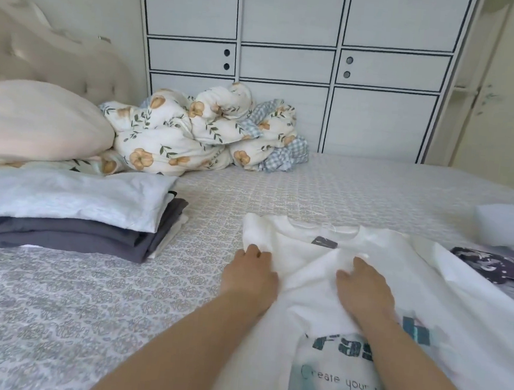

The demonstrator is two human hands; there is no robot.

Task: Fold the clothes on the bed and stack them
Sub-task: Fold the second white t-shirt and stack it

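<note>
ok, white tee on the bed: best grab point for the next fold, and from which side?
Probably the white T-shirt's right shoulder and sleeve edge, approached from the right. It lies flat with the collar at the far end; the left hand and right hand already rest near the left edge and centre, while the right side is spread wide.

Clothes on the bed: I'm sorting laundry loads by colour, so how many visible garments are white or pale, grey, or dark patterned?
White or pale: 3, the printed T-shirt, the stack's top piece, a pale piece at right
Grey: 1, folded garment in the stack
Dark patterned: 1, garment at right
Total: 5
</note>
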